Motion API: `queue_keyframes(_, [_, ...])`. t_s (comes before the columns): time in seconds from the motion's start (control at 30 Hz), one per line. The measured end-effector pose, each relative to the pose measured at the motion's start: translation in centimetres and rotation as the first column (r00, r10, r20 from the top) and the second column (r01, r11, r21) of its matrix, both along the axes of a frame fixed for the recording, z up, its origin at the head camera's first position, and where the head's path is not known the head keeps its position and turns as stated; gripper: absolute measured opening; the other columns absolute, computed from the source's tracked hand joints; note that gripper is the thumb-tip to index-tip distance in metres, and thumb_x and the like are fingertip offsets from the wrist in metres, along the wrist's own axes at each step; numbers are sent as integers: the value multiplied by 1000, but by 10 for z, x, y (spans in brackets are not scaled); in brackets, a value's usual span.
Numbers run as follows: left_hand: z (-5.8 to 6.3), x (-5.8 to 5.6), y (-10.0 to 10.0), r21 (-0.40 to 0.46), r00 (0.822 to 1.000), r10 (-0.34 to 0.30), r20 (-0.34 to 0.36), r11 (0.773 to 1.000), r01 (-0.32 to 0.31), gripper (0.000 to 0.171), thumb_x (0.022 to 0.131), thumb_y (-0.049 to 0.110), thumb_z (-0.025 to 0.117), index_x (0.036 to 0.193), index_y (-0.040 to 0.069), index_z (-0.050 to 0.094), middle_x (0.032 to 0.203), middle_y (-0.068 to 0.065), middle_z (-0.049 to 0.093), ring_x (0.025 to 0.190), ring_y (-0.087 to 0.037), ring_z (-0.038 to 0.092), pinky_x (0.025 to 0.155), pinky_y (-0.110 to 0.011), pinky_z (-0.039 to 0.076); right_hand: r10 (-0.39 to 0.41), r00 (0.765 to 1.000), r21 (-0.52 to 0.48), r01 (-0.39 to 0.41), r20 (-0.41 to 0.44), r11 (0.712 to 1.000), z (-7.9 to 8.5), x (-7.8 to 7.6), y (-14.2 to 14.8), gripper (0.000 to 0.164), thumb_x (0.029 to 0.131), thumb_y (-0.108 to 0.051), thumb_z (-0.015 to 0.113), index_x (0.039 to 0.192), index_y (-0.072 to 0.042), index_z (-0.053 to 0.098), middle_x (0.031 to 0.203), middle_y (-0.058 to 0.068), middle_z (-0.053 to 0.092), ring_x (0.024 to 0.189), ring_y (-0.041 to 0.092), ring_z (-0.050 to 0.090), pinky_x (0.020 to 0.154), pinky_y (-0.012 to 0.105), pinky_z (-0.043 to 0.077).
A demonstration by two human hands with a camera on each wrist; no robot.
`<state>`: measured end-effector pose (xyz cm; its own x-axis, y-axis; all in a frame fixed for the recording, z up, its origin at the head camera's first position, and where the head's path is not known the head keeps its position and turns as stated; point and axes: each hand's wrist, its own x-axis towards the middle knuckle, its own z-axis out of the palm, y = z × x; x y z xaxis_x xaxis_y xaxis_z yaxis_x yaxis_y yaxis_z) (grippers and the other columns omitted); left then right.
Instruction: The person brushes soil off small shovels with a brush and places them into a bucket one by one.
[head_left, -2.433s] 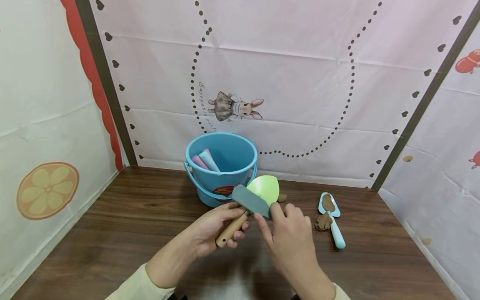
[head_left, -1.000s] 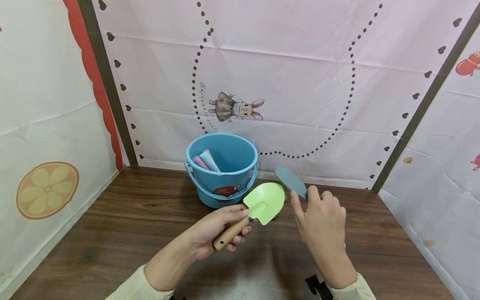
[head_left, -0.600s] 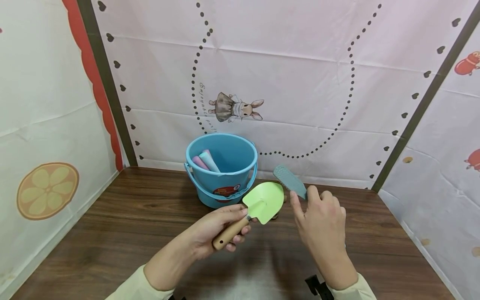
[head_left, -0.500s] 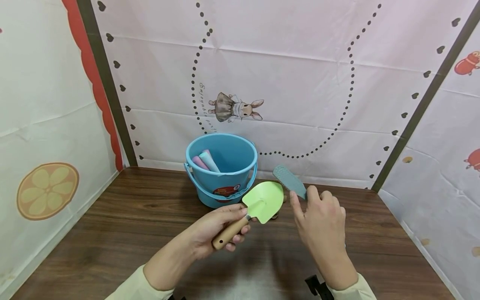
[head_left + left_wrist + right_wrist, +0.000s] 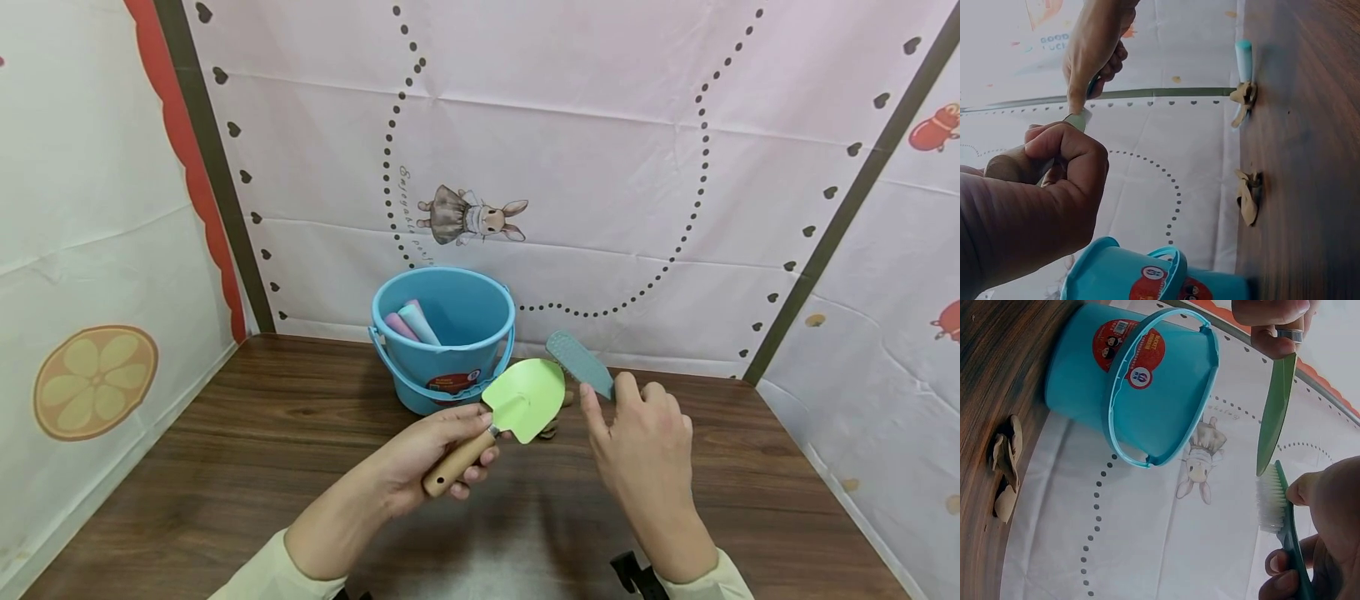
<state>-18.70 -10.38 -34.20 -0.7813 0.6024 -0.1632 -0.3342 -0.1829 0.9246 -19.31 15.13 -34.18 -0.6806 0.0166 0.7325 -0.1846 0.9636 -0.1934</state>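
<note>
My left hand grips the wooden handle of a small hand trowel with a bright green blade, raised over the table in front of the bucket. My right hand holds a teal-backed scrubbing brush, its thumb and fingers around the handle. In the right wrist view, white bristles face the trowel, close by the tip of its blade. The head view shows the brush's back just right of the blade, and its handle is hidden under the right hand.
A blue bucket stands at the back, with pink and light-blue handles inside. Brown crumpled lumps lie on the wooden table beside it. A teal-handled tool with brown stuff on it lies farther right.
Over the 2.4 seconds the brush, first overlapping the trowel blade, has moved right to the blade's edge. In the last half second the trowel has shifted slightly up; the right hand stays put.
</note>
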Motion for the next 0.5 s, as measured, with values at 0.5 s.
queue_keyframes(0.5, [50,-40,-20,-202,963,130,-235,963,-180,28,109,32,44,112,5,50,82,-4,55,57,-9,50,48,-20,42,-8,1000,6,8,17,1000,6,5,2,42,97,-44,63,88,-4,57,69,10,46,60,32,47,55,46,37])
